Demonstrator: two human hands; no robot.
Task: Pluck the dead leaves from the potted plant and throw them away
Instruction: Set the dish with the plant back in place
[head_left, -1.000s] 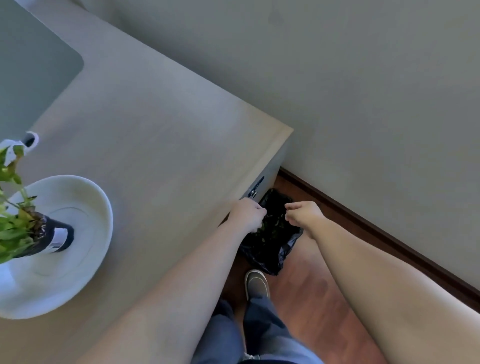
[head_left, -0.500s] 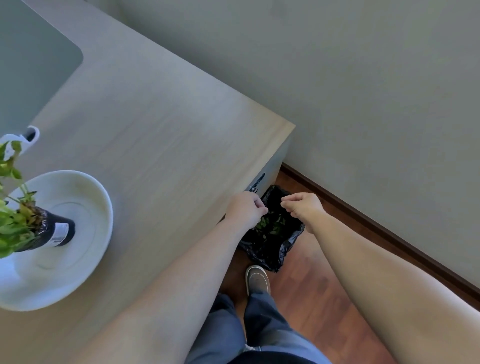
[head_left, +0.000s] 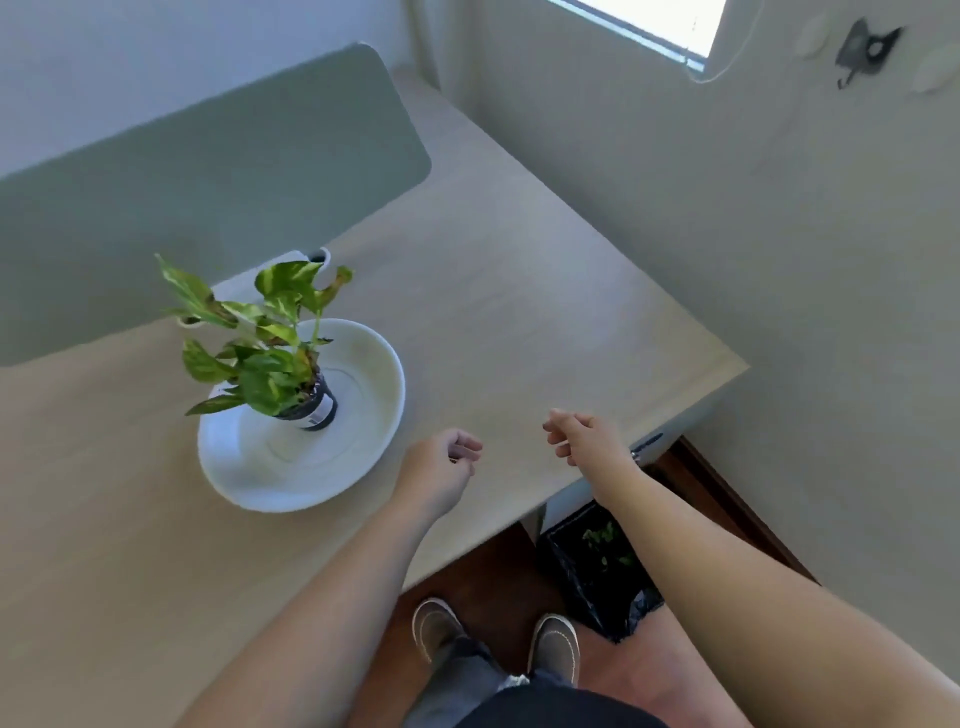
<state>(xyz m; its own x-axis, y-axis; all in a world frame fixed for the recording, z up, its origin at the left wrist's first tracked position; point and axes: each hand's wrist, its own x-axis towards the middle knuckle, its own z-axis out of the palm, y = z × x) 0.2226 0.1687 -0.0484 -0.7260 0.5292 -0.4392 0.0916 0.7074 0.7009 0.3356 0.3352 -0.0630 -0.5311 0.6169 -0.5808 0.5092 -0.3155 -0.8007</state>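
Above the table, both hands are held loosely curled with nothing seen in either grip: the left hand near the white dish, the right hand near the table edge. The potted plant is set in the dish, and the bin with a black bag and some leaves inside is placed on the floor below the right arm.

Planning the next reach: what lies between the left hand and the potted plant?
In the head view, only the near rim of the white dish lies between the left hand and the potted plant; otherwise bare desk.
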